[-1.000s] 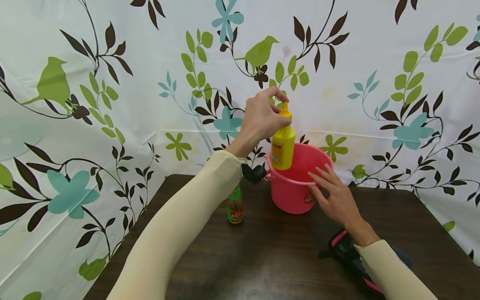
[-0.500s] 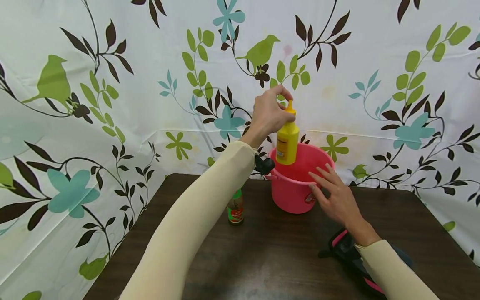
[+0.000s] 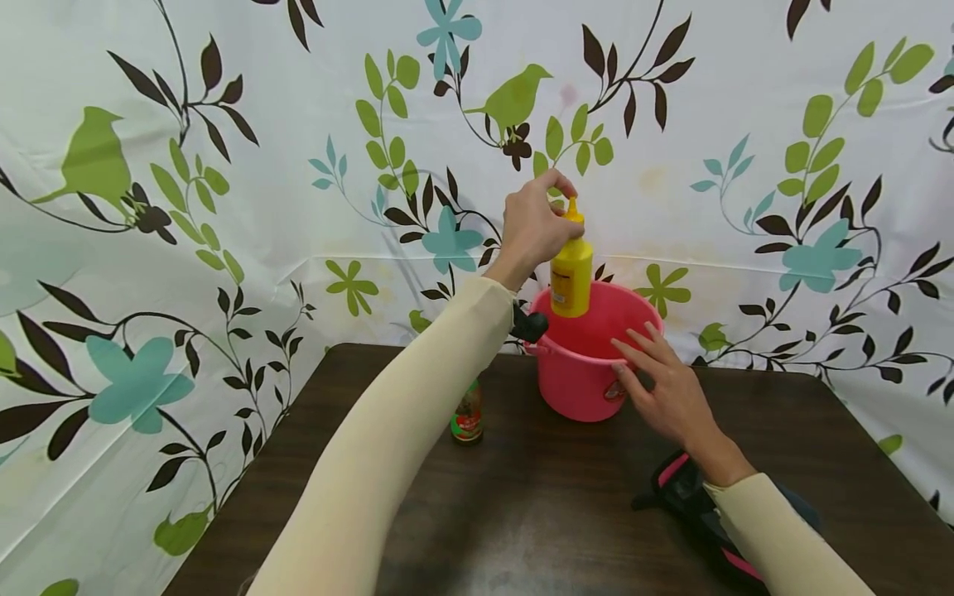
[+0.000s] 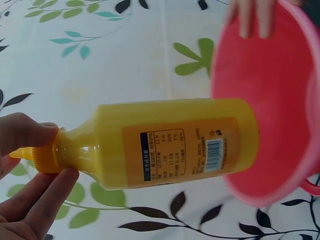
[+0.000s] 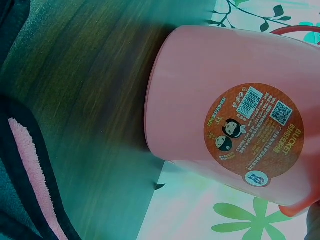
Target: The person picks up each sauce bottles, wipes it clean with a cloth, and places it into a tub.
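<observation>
My left hand [image 3: 532, 219] pinches a yellow squeeze bottle [image 3: 571, 281] by its capped neck, upright over the mouth of a pink bucket [image 3: 581, 389]. In the left wrist view the bottle [image 4: 175, 142] shows a printed label with a barcode, and fingers and thumb lie around its cap. The bottle's base overlaps the bucket's opening. With fingers spread, my right hand [image 3: 666, 393] rests at the bucket's right front rim. A round orange sticker [image 5: 254, 132] shows on the bucket's side in the right wrist view.
Left of the bucket stands a glass bottle [image 3: 467, 418] with a green and red label, partly hidden by my left sleeve. A black and pink fabric item [image 3: 693, 505] lies under my right forearm on the dark wooden table [image 3: 522, 513]. A patterned sheet [image 3: 261, 207] hangs behind.
My left hand has carried the yellow squeeze bottle slightly right and then lowered it a little over the bucket. The right hand has stayed at the rim.
</observation>
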Demonstrator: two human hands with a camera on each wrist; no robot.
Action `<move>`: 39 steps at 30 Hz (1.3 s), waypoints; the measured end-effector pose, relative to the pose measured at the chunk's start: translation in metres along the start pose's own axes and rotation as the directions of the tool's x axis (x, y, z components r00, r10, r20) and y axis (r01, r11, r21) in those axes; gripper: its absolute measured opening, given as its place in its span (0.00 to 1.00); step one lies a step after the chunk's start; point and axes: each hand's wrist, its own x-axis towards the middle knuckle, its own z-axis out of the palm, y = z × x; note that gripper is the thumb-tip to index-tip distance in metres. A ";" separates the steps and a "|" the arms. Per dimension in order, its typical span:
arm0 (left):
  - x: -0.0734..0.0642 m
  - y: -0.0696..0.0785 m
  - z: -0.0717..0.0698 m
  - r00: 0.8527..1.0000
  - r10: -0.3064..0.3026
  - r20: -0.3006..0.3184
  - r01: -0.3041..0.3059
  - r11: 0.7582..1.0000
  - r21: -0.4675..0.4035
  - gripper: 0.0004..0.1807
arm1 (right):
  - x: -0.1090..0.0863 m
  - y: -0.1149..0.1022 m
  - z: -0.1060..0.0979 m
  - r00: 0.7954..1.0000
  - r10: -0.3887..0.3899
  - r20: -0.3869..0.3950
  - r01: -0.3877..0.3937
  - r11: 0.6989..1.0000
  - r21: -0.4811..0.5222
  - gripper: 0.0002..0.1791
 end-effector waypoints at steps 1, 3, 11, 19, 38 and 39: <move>-0.001 -0.004 0.002 1.000 0.002 0.001 -0.002 1.000 -0.001 0.18 | 0.000 -0.001 -0.001 1.000 0.001 0.001 -0.001 1.000 0.000 0.29; -0.003 -0.012 0.007 1.000 0.011 0.003 -0.011 1.000 0.002 0.18 | 0.000 -0.001 -0.001 1.000 0.007 0.003 -0.007 1.000 -0.001 0.29; -0.010 -0.042 0.026 1.000 -0.021 0.002 0.021 0.998 0.052 0.18 | -0.001 0.000 -0.001 1.000 0.014 0.008 -0.014 1.000 -0.003 0.30; -0.017 -0.065 0.041 0.999 -0.029 0.046 0.023 0.993 0.115 0.19 | -0.001 -0.001 -0.001 1.000 0.019 0.012 -0.019 1.000 0.006 0.30; -0.026 -0.092 0.057 0.994 -0.041 0.100 0.015 0.969 0.247 0.18 | -0.001 -0.001 0.000 1.000 0.004 0.017 -0.004 1.000 0.000 0.30; -0.026 -0.093 0.057 0.994 -0.039 0.100 0.013 0.968 0.251 0.18 | -0.001 -0.001 0.000 1.000 0.003 0.016 -0.003 1.000 -0.002 0.30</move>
